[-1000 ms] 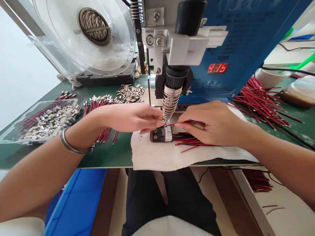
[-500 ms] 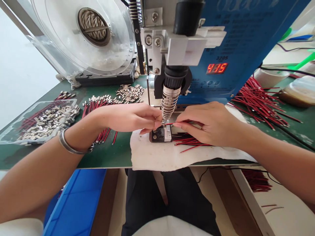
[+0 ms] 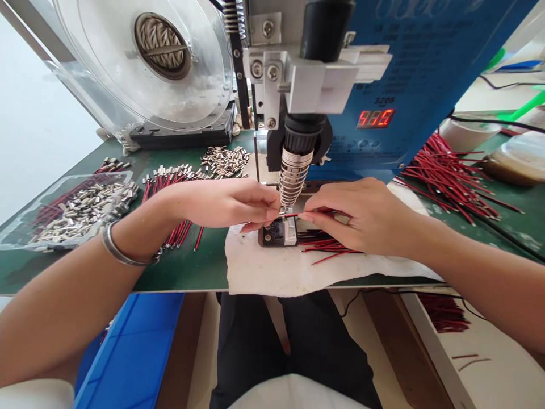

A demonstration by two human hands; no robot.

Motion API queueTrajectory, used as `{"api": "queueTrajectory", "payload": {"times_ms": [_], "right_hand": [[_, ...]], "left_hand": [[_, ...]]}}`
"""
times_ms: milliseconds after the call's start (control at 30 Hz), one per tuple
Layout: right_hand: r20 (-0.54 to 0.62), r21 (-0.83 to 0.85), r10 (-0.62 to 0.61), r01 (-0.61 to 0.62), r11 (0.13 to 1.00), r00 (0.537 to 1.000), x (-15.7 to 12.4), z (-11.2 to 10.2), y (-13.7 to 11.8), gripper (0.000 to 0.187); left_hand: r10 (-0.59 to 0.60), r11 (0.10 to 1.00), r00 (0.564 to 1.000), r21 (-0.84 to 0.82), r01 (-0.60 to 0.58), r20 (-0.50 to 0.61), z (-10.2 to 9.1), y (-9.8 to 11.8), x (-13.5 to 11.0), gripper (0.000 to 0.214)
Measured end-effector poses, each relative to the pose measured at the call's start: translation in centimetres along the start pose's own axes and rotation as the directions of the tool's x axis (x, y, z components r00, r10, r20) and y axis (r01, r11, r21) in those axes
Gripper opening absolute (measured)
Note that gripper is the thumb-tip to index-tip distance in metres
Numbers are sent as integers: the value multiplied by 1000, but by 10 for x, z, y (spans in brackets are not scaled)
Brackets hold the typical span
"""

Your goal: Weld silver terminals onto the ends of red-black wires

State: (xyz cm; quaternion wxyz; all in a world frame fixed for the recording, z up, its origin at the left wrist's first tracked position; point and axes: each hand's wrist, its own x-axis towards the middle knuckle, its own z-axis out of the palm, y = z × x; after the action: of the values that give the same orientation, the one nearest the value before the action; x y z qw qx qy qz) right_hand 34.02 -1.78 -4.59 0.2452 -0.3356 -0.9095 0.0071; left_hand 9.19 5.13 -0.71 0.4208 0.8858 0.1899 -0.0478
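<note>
My right hand (image 3: 361, 216) pinches a short red wire (image 3: 292, 215) and holds its end under the ribbed metal tip (image 3: 293, 179) of a blue bench machine (image 3: 409, 68). My left hand (image 3: 230, 201) is pinched shut right at that tip, on a small metal piece I can barely make out. Below the fingers sits a small dark fixture block (image 3: 277, 232) on a white cloth (image 3: 272, 267). A few loose red wires (image 3: 327, 247) lie under my right hand. A metal bangle (image 3: 121, 253) is on my left wrist.
A clear tray (image 3: 72, 210) of small metal sleeves sits at left, with finished red wires (image 3: 170, 179) and loose sleeves (image 3: 225, 159) behind my left arm. A heap of red wires (image 3: 451, 176) lies at right. A clear reel (image 3: 157, 51) stands behind. The display (image 3: 375, 118) glows red.
Both hands stay almost still at the machine tip. The red display reading has changed from 4115 to a different number.
</note>
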Motion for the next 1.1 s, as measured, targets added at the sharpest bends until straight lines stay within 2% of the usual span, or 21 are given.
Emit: {"api": "queueTrajectory", "payload": {"times_ms": [867,1100], "right_hand": [[-32,-10,-36,36,999,999,0,-1,-1,20],[-1,-5,5,-5,1000,1000,1,-2,-2,22]], "left_hand": [[-9,1000,1000,-12,9,-17,1,1,-1,22],[4,1000,1000,1,-4,-11,1,0,-1,23]]}}
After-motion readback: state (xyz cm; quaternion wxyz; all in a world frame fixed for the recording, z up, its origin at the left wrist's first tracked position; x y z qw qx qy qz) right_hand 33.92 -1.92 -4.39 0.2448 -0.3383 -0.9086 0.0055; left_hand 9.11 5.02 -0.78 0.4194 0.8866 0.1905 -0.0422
